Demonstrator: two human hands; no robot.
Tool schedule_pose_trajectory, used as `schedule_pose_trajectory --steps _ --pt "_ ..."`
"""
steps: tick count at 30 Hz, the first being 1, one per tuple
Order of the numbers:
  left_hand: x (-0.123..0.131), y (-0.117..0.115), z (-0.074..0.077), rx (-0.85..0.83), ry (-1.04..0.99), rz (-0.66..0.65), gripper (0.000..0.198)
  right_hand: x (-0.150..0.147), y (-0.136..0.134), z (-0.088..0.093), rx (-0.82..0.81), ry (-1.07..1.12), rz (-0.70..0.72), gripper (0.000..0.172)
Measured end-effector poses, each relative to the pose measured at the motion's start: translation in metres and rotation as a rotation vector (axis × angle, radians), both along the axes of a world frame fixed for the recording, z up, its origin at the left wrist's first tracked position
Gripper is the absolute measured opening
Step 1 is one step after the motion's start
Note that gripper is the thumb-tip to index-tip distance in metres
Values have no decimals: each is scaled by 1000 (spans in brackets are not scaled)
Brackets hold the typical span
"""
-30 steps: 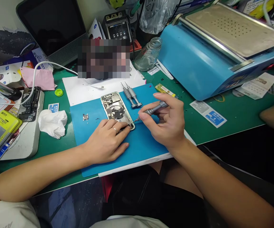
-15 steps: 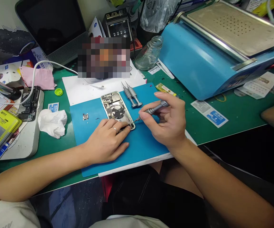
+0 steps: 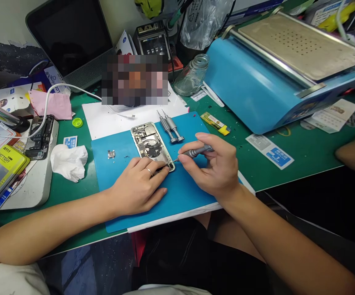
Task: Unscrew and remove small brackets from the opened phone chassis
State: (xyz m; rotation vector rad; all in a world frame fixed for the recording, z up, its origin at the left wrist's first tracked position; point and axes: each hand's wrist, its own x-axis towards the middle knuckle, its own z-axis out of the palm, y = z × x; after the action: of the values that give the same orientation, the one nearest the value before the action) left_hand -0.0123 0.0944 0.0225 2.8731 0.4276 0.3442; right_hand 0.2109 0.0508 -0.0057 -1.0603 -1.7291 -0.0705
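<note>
An opened smartphone (image 3: 154, 143) lies on the blue mat with its inner parts bare. My left hand (image 3: 140, 184) lies over its lower end, fingers stretched out and fingertips on the frame near the bottom edge; what is under them is hidden. Between thumb and fingers, my right hand (image 3: 216, 168) grips a slim grey screwdriver (image 3: 194, 153). Its tip points left at the phone's lower right corner; whether it touches is too small to tell. Beyond the phone, two more grey screwdrivers (image 3: 170, 128) lie side by side. A small metal part (image 3: 111, 154) sits left of the phone.
The blue mat (image 3: 183, 188) rests on a green worktop. At the right stands a blue machine (image 3: 251, 82) with a metal plate on top. A glass jar (image 3: 192, 73) tilts beside it. Crumpled tissue (image 3: 69, 161), a white cable (image 3: 46, 92) and another opened phone (image 3: 39, 137) are left.
The screwdriver in my right hand has tipped from a raised slant to a flatter one, its handle end lower. My left hand stays on the phone. The whole view has shifted slightly.
</note>
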Motion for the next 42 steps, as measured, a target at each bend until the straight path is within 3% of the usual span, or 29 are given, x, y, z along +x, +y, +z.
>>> schedule_pose_trajectory --steps 7,12,18,35,42 --pt "0 -1 -1 21 -23 7 45 -2 0 4 125 -198 -6 85" --pt "0 0 0 18 -13 7 44 -3 -3 9 39 -146 48 73" --pt "0 -1 0 21 -8 6 45 -2 0 7 82 -158 35 79" --pt "1 -1 2 1 37 4 45 -1 1 11 72 -127 24 65" --pt "0 -1 3 -1 45 6 45 -1 0 8 102 -104 58 73"
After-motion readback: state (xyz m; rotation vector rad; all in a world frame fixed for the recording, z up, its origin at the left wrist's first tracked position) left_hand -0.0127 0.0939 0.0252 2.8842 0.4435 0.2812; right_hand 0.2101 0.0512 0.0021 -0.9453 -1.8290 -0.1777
